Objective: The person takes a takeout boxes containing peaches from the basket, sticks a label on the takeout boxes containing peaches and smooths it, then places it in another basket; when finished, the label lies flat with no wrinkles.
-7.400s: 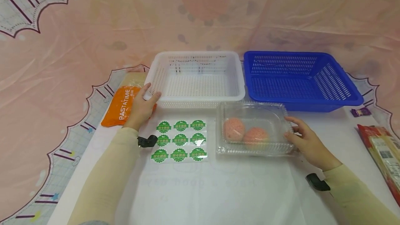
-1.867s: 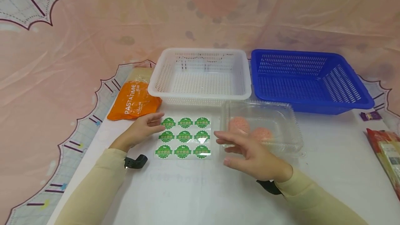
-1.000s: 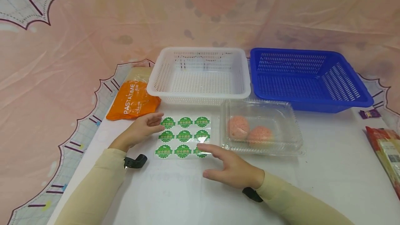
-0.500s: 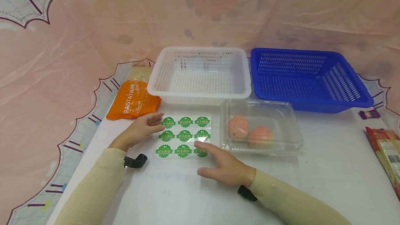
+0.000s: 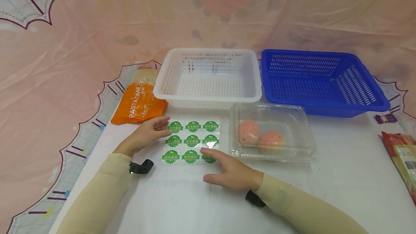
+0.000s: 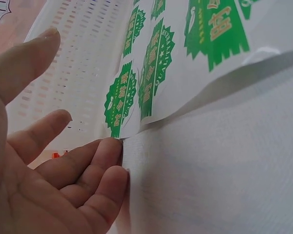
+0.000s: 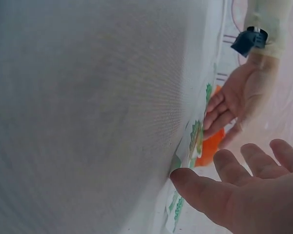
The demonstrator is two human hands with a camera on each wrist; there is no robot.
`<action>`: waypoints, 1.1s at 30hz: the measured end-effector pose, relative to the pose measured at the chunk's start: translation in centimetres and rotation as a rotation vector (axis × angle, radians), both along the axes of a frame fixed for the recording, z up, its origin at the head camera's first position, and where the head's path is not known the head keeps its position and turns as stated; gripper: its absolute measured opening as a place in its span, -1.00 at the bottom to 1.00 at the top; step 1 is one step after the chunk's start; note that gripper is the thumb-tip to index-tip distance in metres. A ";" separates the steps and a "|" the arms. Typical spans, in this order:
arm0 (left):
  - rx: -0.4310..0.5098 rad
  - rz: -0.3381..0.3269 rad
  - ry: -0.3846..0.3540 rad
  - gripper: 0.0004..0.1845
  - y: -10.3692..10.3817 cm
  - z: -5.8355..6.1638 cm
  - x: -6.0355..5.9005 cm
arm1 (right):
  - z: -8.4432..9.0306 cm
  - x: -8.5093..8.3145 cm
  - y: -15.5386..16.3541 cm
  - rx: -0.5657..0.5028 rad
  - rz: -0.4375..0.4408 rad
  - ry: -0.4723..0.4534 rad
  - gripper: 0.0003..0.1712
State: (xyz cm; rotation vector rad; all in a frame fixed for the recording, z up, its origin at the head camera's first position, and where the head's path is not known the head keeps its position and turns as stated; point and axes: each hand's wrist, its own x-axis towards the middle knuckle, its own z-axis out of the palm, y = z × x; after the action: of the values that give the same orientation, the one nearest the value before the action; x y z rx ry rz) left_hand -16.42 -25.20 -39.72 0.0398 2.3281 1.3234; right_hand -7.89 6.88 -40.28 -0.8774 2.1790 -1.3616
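Observation:
A clear sheet of round green stickers [image 5: 191, 142] lies flat on the white table [image 5: 341, 176] before the white basket. My left hand [image 5: 147, 133] rests at the sheet's left edge, fingers straight, fingertips [image 6: 107, 146] touching that edge [image 6: 132, 122]. My right hand [image 5: 227, 170] lies open over the sheet's lower right corner, forefinger pointing at a bottom-row sticker; the right wrist view shows its straight fingers [image 7: 205, 192] by the sheet [image 7: 188, 146]. A shut clear clamshell box [image 5: 273, 134] holding two pink balls [image 5: 248, 131] sits just right of the sheet.
Behind the sheet stands a white basket [image 5: 208, 77], with a blue basket [image 5: 321, 80] to its right. An orange PASTATIME packet [image 5: 138, 104] lies at the left. A red packet [image 5: 401, 154] and a small purple wrapper [image 5: 385, 118] lie at the right edge. Pink cloth hangs behind.
My right hand has left the clamshell box and slid left and nearer, onto the sticker sheet's lower right corner. My left hand earlier moved from the white basket to the sheet's left edge.

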 end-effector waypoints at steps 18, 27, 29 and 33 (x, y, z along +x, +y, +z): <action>0.008 0.047 0.003 -0.19 0.4 0.0 0.0 | 0.0 -0.2 0.0 0.012 0.013 0.007 -0.17; 0.038 0.067 0.079 -0.24 0.4 -0.4 0.0 | 0.1 -0.1 0.0 0.017 0.013 0.000 -0.17; 0.042 0.074 0.088 -0.25 0.5 -0.4 -0.1 | 0.1 -0.1 0.0 0.014 0.016 -0.004 -0.16; 0.043 0.077 0.107 -0.28 0.6 -0.5 0.0 | 0.0 0.0 0.0 0.011 0.021 -0.012 -0.17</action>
State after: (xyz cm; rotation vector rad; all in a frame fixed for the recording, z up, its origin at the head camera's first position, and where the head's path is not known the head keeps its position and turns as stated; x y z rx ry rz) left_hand -16.46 -24.64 -40.27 0.0359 2.4113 1.4419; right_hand -7.93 6.86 -40.26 -0.8837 2.1603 -1.3405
